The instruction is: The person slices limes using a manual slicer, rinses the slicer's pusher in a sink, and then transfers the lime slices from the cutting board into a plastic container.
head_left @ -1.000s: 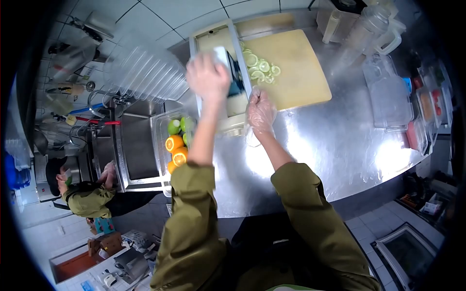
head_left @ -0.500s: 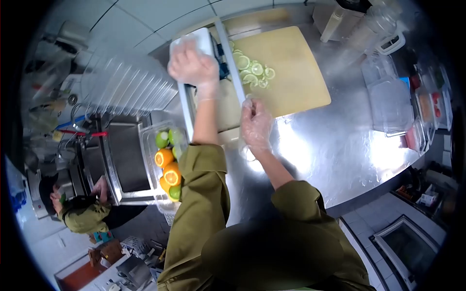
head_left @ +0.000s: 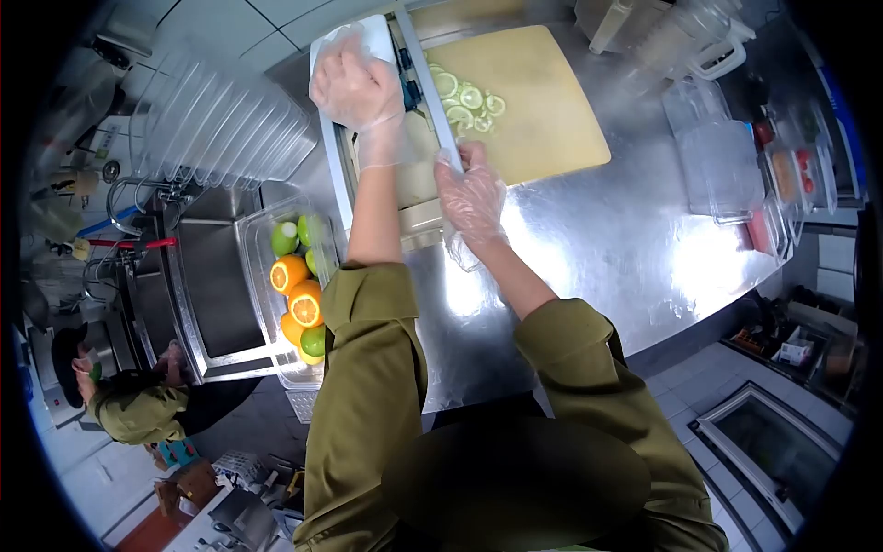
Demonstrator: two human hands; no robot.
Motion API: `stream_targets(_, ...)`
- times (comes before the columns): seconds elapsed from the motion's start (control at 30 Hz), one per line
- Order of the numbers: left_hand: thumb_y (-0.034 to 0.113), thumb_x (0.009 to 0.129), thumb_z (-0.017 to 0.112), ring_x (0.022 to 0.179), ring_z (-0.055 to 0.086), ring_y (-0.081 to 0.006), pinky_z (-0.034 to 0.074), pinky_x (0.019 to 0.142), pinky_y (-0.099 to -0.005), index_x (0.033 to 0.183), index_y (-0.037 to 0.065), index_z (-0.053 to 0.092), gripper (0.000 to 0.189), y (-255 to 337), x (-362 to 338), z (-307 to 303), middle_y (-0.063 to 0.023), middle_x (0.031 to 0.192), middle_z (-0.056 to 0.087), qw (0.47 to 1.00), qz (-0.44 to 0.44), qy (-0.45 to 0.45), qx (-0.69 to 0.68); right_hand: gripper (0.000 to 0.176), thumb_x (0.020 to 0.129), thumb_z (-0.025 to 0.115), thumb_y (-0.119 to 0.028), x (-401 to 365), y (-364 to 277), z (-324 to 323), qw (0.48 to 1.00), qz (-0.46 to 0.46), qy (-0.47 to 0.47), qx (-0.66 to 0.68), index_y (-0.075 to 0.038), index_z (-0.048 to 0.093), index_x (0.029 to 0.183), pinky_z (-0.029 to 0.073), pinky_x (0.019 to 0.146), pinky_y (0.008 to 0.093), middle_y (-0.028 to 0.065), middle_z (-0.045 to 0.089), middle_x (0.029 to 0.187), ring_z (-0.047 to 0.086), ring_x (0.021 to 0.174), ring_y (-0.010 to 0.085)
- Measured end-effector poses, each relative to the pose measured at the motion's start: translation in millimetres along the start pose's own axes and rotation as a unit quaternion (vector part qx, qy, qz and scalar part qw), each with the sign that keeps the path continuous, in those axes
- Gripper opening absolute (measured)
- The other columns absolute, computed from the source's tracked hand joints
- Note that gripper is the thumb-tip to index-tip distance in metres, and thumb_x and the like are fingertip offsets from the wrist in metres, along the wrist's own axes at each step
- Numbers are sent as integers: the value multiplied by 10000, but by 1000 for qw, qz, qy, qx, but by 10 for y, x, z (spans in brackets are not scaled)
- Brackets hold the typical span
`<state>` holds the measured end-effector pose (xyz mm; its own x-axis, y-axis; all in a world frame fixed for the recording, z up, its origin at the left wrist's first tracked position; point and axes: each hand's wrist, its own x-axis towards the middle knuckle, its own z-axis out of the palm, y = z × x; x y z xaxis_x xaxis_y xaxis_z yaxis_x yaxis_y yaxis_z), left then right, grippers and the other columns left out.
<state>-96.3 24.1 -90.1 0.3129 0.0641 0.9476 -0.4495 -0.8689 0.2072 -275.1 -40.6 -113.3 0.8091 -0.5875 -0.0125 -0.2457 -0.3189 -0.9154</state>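
A mandoline-type slicer with long pale metal rails (head_left: 430, 87) lies at the front of my reach. My left hand (head_left: 357, 87), in a clear plastic glove, is closed over the white pusher block (head_left: 375, 35) at the slicer's far end. What lies under the block is hidden. My right hand (head_left: 471, 195), also gloved, grips the near end of the right rail. Thin lime slices (head_left: 470, 97) lie in a loose pile on the yellowish cutting board (head_left: 552, 110), just right of that rail.
A clear container (head_left: 253, 267) with cut oranges (head_left: 304, 302) and limes (head_left: 284, 238) stands left, beside a metal sink (head_left: 221, 276). Clear stacked tubs (head_left: 216, 115) are behind it. Jugs (head_left: 722, 51) and lidded boxes (head_left: 727, 175) line the right. Another person (head_left: 138, 396) is at lower left.
The scene has shifted up and slightly left in view. My left hand, blurred before, shows sharply on the pusher block. My right hand keeps its hold at the rail's near end.
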Motion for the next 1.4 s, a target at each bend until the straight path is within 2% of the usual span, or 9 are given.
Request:
stream_targets(0.3,287,680,489,828,532,-295,389,706,-414,959,182,668,347,-345,155,670,-47,851,571,996,65,30,53,361,768,598,-138,57,15,-19,996,42,-65,39,-48,497,1103,468,746,454,204,635,889,608,828,395)
stream_targets(0.43,316,762,524,1007,573,-336,433,878,-457,1090,69,606,419,-143,400,474,-166,1078,612,956,-46,-240,160,260,791,615,-166,68,39,-15,998,26,-43,50,-38,526,999,478,711,404,180,655,859,633,761,317)
stream_targets(0.47,249,709,515,885,591,-323,450,803,-463,1050,82,614,393,-195,369,541,-156,953,619,976,0,-158,149,261,791,616,-171,44,23,-43,998,30,-45,36,-37,526,996,477,713,406,182,655,861,633,764,322)
stream_targets(0.6,491,805,508,1087,549,-380,425,944,-453,1176,63,560,569,-825,690,966,-182,1155,597,966,76,-244,25,266,792,626,-198,59,53,-8,1000,5,-24,-3,-46,534,990,475,731,412,186,654,849,634,781,345)
stream_targets(0.73,459,782,529,949,601,-382,469,810,-473,974,41,610,467,-356,793,364,-162,963,637,929,-74,-363,-21,266,826,604,-255,39,-4,-36,1000,15,-16,-6,-61,542,997,475,736,423,193,652,838,631,791,365)
stream_targets(0.9,278,758,629,826,605,-350,475,728,-461,905,49,626,271,89,311,-546,-154,890,631,965,-33,-261,-9,256,871,556,-260,45,45,1,1000,-10,15,-25,-99,566,1070,472,700,480,201,643,802,620,767,389)
stream_targets(1.0,184,782,610,1015,581,-326,462,856,-435,1043,84,644,282,449,53,-1032,-108,1176,617,984,14,-168,59,222,883,541,-237,34,68,17,998,-36,39,-18,-103,573,1057,480,680,468,190,644,776,624,749,382)
stream_targets(1.1,108,733,557,946,594,-325,500,767,-417,962,125,675,258,612,-31,-1201,-95,1073,649,991,36,-119,38,191,884,538,-212,44,31,-1,999,-33,39,-11,-97,576,1032,483,677,462,180,643,764,626,741,373)
stream_targets(1.4,185,721,509,680,596,-303,477,503,-456,673,128,620,133,-170,551,755,-71,660,617,989,38,-101,103,182,863,553,-149,83,72,-4,996,-67,60,19,-90,567,1035,488,679,452,183,629,852,618,753,374)
